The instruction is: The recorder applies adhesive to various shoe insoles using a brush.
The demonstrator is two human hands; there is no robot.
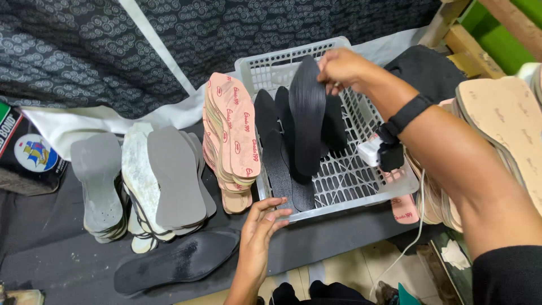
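From where I stood, the right hand [340,69] was pinching the top end of a black insole [307,113] and holding it upright over the white plastic basket [361,186], its lower end down among the others. Several black insoles [276,152] already leaned or lay inside the basket, so the sorting looked partly done, with room left on the basket's right side. The left hand [261,229] rested open against the basket's near rim, fingers spread, gripping nothing. One more black insole [178,262] lay flat on the dark tabletop [56,265] near that hand, outside the basket. Beside the basket stood a stack of pink insoles [231,141], then stacks of grey insoles [169,175] farther left, all untouched. More tan insoles [502,124] were piled at the right, behind the forearm with its black wrist strap [407,114].
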